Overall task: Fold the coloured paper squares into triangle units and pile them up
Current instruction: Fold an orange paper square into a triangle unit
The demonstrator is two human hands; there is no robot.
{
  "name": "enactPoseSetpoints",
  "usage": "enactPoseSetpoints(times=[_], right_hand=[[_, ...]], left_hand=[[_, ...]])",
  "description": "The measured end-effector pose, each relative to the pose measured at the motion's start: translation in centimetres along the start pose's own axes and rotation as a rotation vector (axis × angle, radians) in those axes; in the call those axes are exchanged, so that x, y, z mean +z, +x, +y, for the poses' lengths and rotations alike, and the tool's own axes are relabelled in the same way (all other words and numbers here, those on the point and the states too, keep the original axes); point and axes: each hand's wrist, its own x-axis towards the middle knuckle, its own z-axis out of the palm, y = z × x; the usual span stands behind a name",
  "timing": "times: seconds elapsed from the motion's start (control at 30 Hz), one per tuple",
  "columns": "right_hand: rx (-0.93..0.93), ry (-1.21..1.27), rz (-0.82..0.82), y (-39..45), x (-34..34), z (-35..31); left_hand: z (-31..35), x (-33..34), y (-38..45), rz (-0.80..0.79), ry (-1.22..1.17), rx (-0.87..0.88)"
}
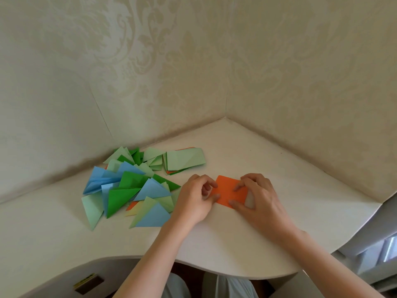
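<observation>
Orange paper (228, 192) flat on desk (279, 179), between both hands | left hand (196, 200) pinches its left edge | right hand (257, 195) fingers spread, pressing it | triangle pile (129, 190) lies left

I see an orange paper sheet (228, 191) on the plain off-white worktop (279, 179). The pile of folded triangles (129, 188) mixes dark green, pale green and light blue, with one yellow and one orange piece showing beneath. The stack of squares (185, 161) is pale green on top, orange underneath. The wallpaper (150, 61) is cream damask.
</observation>
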Motion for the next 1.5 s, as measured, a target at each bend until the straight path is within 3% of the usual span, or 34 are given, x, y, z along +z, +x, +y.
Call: enactPoseSetpoints(times=[0.2,0.33,0.5,0.7,0.9,1.03,1.23,1.5], right_hand=[[0.080,0.026,-0.229,0.6,-1.6,0.5],[0.034,-0.031,-0.298,0.5,-2.5,0.8],[0.046,-0.042,-0.256,0.7,-2.9,-0.2],[-0.026,-0.027,-0.113,0.2,-2.4,-1.0],[-0.037,0.040,-0.091,0.3,-2.4,-1.6],[-0.006,-0.077,-0.121,0.8,-1.8,-0.9],[0.090,-0.027,-0.135,0.7,-0.8,-0.8],[0.187,-0.160,-0.092,1.4,0.3,-2.0]], left_hand=[[-0.4,-0.9,-0.2,-0.028,-0.050,0.012],[0.0,-0.9,-0.5,-0.021,0.129,0.092],[0.2,-0.4,-1.5,0.024,0.349,0.260],[1.3,-0.5,-3.5,0.019,0.584,0.280],[0.5,-0.2,-4.0,0.083,0.524,0.356],[-0.3,-0.6,-4.0,0.089,0.395,0.314],[-1.2,-0.4,-3.9,0.270,0.418,0.192],[0.2,0.9,-3.9,0.356,0.559,0.040]])
